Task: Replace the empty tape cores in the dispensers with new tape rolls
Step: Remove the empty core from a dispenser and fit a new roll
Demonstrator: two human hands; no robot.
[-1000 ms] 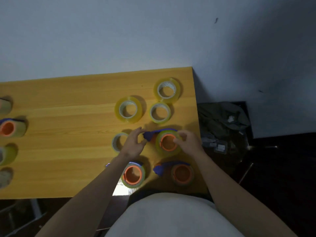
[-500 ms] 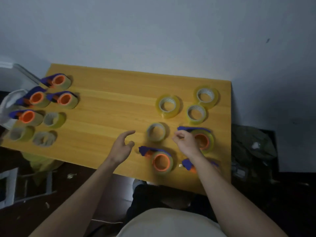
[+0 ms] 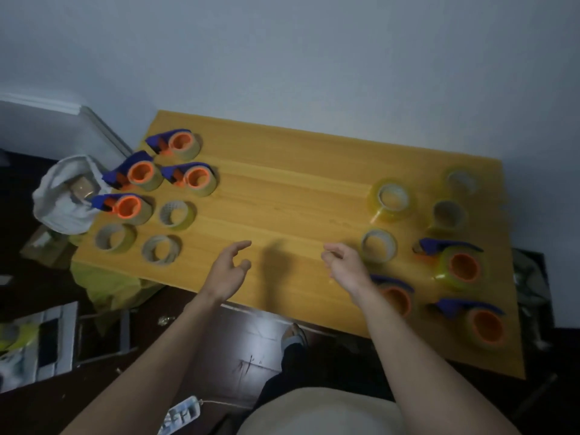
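Both hands hover over the middle of the wooden table (image 3: pixel 282 196), holding nothing. My left hand (image 3: pixel 227 271) has loosely spread fingers. My right hand (image 3: pixel 343 265) has its fingers lightly curled, just left of a tape roll (image 3: pixel 378 246). On the right lie three blue-and-orange dispensers, one (image 3: pixel 459 266) at mid right, one (image 3: pixel 485 324) at the front edge, one (image 3: pixel 397 296) partly hidden by my right forearm. Three clear tape rolls (image 3: pixel 392 199) lie behind them. At far left stand several more dispensers (image 3: pixel 128 207) and three cores or rolls (image 3: pixel 160 249).
A white bag (image 3: pixel 59 199) with a brown roll in it sits off the table's left end. Yellow plastic (image 3: pixel 106 284) hangs below the left front corner. A dark bag (image 3: pixel 530 277) lies beyond the right edge. A wall runs behind the table.
My right hand has left the dispenser and moved left, away from the right group. My left hand has moved left too. The view has swung left, showing the left group fully.
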